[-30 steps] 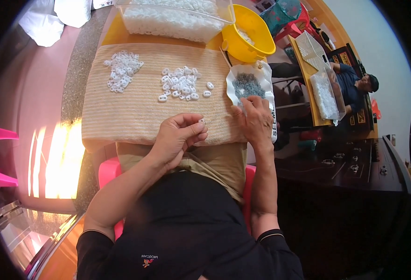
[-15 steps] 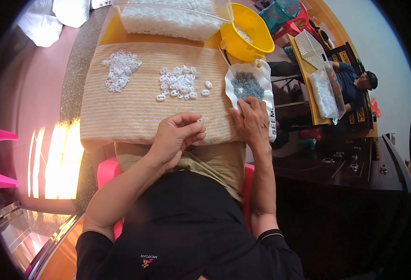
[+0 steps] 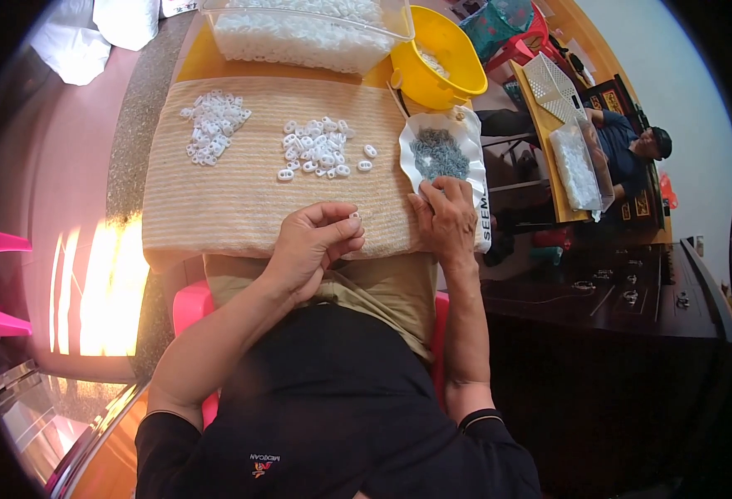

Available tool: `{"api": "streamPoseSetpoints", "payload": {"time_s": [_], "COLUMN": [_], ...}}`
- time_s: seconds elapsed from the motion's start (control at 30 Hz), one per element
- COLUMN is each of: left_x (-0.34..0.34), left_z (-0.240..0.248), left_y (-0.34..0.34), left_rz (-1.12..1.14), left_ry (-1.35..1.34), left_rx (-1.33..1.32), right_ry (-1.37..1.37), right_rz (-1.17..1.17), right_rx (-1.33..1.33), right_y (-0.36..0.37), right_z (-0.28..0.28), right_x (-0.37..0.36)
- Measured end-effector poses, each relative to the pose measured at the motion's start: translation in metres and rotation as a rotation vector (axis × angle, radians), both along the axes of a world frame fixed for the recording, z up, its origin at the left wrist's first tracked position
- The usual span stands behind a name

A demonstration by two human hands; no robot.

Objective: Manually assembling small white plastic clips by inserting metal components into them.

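Observation:
My left hand (image 3: 317, 245) is closed over the near part of the cloth, its thumb and forefinger pinching a small white plastic piece (image 3: 355, 216). At the near rim of a white wavy-edged dish (image 3: 411, 172), my right hand (image 3: 451, 223) has its fingers bent and drawn together; their tips are partly hidden, and I cannot see what they hold. Small grey metal parts (image 3: 439, 151) lie heaped in that dish. Beyond my left hand is a pile of white oval two-holed plastic pieces (image 3: 316, 145), two of them lying apart to its right. Another pile of white plastic pieces (image 3: 216, 125) sits at the left.
A striped cloth (image 3: 258, 212) covers the table. At its far side stand a clear bin (image 3: 308, 54) full of white pieces and a yellow basin (image 3: 432, 79). A co-worker (image 3: 632, 150) sits at the right by another bin. A pink stool (image 3: 0, 279) is at far left.
My right hand has drawn back slightly from the grey parts toward the dish's near rim, its fingers more gathered. My left hand keeps its pinch in nearly the same place.

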State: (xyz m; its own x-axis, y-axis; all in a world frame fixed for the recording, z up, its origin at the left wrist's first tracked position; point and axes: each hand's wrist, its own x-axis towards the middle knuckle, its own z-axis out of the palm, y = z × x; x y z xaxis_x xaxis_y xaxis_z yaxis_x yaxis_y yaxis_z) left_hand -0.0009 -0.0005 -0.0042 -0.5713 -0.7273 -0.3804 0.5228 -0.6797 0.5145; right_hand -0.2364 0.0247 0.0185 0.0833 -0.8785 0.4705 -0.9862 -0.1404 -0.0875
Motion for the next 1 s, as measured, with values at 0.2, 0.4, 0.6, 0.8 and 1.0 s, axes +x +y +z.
{"api": "streamPoseSetpoints", "payload": {"time_s": [0.2, 0.4, 0.6, 0.8, 1.0], "left_x": [0.0, 0.0, 0.0, 0.001, 0.0], "left_z": [0.0, 0.0, 0.001, 0.002, 0.001], "left_y": [0.0, 0.0, 0.0, 0.001, 0.001], "left_rz": [0.0, 0.006, 0.012, 0.001, 0.008], "left_ry": [-0.007, -0.003, -0.007, -0.017, -0.016], "left_rx": [0.002, 0.004, 0.009, 0.008, 0.004], "right_ry": [-0.057, -0.071, -0.108, -0.144, -0.223], "right_rz": [0.043, 0.088, 0.089, 0.081, 0.066], "right_rx": [-0.084, -0.105, -0.115, -0.116, -0.137], "right_y": [-0.001, -0.001, -0.001, -0.001, -0.001], "right_z": [-0.011, -0.012, -0.013, -0.012, -0.012], "right_x": [0.0, 0.001, 0.001, 0.001, 0.0]}}
